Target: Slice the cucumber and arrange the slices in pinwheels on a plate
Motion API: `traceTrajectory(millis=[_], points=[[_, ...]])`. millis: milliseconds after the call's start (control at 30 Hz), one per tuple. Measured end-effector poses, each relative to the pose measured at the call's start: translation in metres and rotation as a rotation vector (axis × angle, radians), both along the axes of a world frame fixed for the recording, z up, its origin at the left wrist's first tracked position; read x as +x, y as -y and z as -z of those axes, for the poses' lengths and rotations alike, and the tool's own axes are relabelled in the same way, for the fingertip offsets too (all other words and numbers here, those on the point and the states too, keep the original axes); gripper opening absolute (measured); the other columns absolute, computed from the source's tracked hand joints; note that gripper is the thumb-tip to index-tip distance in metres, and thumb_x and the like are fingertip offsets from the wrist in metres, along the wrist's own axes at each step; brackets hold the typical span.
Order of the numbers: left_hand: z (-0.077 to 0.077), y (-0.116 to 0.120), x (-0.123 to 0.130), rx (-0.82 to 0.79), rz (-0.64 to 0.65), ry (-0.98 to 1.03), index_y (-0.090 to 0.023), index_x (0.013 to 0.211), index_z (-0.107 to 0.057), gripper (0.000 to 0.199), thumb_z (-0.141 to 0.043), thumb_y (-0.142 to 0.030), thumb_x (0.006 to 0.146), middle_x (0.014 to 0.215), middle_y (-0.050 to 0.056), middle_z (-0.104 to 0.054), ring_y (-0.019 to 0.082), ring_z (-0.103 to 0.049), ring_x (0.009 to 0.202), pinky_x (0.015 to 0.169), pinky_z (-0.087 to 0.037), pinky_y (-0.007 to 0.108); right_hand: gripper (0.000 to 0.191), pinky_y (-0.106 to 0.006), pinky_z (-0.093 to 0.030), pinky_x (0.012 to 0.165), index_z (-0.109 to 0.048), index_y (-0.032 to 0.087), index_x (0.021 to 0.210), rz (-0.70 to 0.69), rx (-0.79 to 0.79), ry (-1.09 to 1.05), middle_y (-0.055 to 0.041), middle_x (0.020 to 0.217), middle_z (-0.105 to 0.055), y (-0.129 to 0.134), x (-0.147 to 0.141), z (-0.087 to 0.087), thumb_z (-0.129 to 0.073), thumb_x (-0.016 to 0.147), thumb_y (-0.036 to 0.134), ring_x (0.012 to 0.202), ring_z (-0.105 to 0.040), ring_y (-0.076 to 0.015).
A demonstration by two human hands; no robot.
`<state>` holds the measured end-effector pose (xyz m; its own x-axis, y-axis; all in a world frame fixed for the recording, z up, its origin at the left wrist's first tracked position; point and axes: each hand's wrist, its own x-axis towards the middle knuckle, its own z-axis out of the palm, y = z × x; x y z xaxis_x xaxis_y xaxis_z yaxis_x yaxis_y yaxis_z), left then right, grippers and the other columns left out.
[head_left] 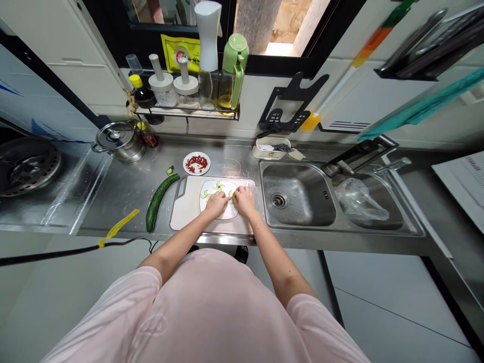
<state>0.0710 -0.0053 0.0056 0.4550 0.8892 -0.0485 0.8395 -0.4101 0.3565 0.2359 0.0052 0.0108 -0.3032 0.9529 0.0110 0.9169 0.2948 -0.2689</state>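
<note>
Bends over pale green slices [220, 187], laid out in curved, petal-like groups on a white plate [231, 213], near the middle of a cutting board [185, 214]. Holds the left hand [218, 202] low over the plate, back upward, fingers close together and pointing across to the right. Curls the right hand [244, 200] over the plate's right edge, knuckles raised, fingers bent inward, with the fingertips of both hands almost meeting. Cannot tell of either hand whether pinching a slice or only touching one, with the fingertips small and partly hidden. Stretches both bare forearms [266, 247] forward from short pink sleeves [132, 290], slanting inward across the front edge of the steel counter [113, 191], elbows well apart, wrists near each other. Has a long green cucumber [159, 201] lying to the left, beside the board, with small green pieces [170, 171] near its far end. Has a small round plate [207, 161] of chopped red pieces [195, 164] behind the board, a steel sink [306, 201] just to the right, and a lidded pot [126, 148] farther back on the left.
</note>
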Motion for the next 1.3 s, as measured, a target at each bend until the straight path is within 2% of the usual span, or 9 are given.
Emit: traceTrajectory(millis=[333,600,833,1000,1300], points=[[0.001,0.0,0.001,0.007,0.002,-0.005,-0.027,0.115,-0.064,0.034,-0.042,-0.027,0.09,0.1,0.009,-0.055,0.022,-0.048,0.096,0.081,-0.036,0.034,0.017,-0.035,-0.033,0.083,-0.065,0.02,0.093,0.036,-0.009,-0.034,-0.0104,0.104,-0.053,0.0,0.0,-0.001,-0.049,0.089,0.024,0.101,-0.039,-0.0253],[0.002,0.0,0.002,0.012,0.002,0.076,-0.026,0.111,-0.066,0.03,-0.045,-0.027,0.089,0.097,0.01,-0.056,0.023,-0.048,0.096,0.081,-0.036,0.036,0.017,-0.036,-0.032,0.083,-0.065,0.02,0.09,0.036,0.02,-0.01,-0.0109,0.102,-0.053,0.0,-0.001,0.002,-0.049,0.089,0.026,0.101,-0.039,-0.0255],[-0.004,0.001,0.004,0.012,-0.007,0.0,-0.026,0.111,-0.066,0.03,-0.045,-0.025,0.089,0.097,0.009,-0.056,0.022,-0.049,0.097,0.082,-0.038,0.035,0.014,-0.034,-0.032,0.078,-0.064,0.02,0.085,0.014,0.053,-0.022,-0.01,0.099,-0.054,0.0,0.001,0.005,-0.051,0.087,0.025,0.097,-0.04,-0.0254],[-0.008,0.001,0.003,0.019,0.017,-0.026,-0.024,0.108,-0.065,0.027,-0.046,-0.025,0.089,0.099,0.009,-0.057,0.023,-0.049,0.1,0.081,-0.039,0.035,0.014,-0.035,-0.033,0.078,-0.063,0.02,0.085,0.033,0.076,-0.063,-0.0101,0.097,-0.055,-0.001,0.0,0.006,-0.051,0.085,0.025,0.096,-0.041,-0.0261],[-0.009,0.003,0.001,0.053,-0.018,-0.036,-0.024,0.107,-0.064,0.026,-0.045,-0.027,0.089,0.098,0.008,-0.058,0.021,-0.05,0.099,0.082,-0.041,0.033,0.015,-0.034,-0.033,0.078,-0.062,0.019,0.084,0.087,0.121,-0.143,-0.0088,0.093,-0.055,0.003,-0.005,0.0,-0.049,0.085,0.025,0.092,-0.042,-0.0246]])
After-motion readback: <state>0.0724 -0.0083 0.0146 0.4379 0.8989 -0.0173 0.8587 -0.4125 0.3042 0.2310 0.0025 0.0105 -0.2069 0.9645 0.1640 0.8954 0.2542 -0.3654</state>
